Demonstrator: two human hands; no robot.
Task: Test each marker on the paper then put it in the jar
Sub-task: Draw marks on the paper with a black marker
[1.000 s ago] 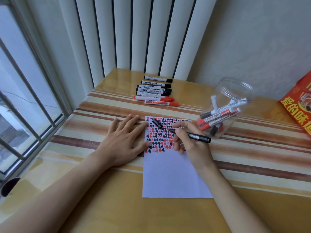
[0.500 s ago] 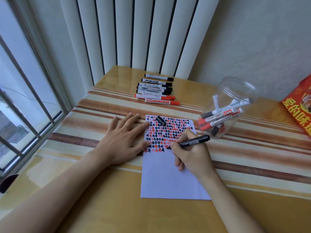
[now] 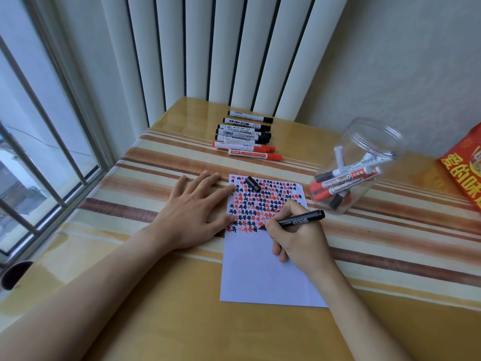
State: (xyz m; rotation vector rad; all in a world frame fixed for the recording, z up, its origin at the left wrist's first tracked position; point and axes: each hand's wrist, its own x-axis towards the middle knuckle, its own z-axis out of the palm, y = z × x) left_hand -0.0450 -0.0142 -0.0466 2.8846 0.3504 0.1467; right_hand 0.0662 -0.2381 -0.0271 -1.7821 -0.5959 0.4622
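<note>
A white paper (image 3: 263, 277) lies on the table, its upper half filled with red and black marks. My right hand (image 3: 299, 241) grips a black marker (image 3: 299, 220) with its tip down on the paper at the lowest row of marks. My left hand (image 3: 192, 214) lies flat, fingers spread, pressing the paper's left edge. The marker's black cap (image 3: 253, 184) rests on the paper's top. A clear plastic jar (image 3: 364, 142) to the right holds several red and black markers. Several capped markers (image 3: 244, 136) lie in a row at the back.
A red printed bag (image 3: 466, 175) sits at the right edge. A barred window (image 3: 39, 152) runs along the left, vertical blinds (image 3: 221, 48) stand behind the table. The striped table cover (image 3: 156, 165) spans the middle.
My right hand moved the marker down from the upper rows to the bottom row of marks, and the tip now touches the paper. My left hand stayed put.
</note>
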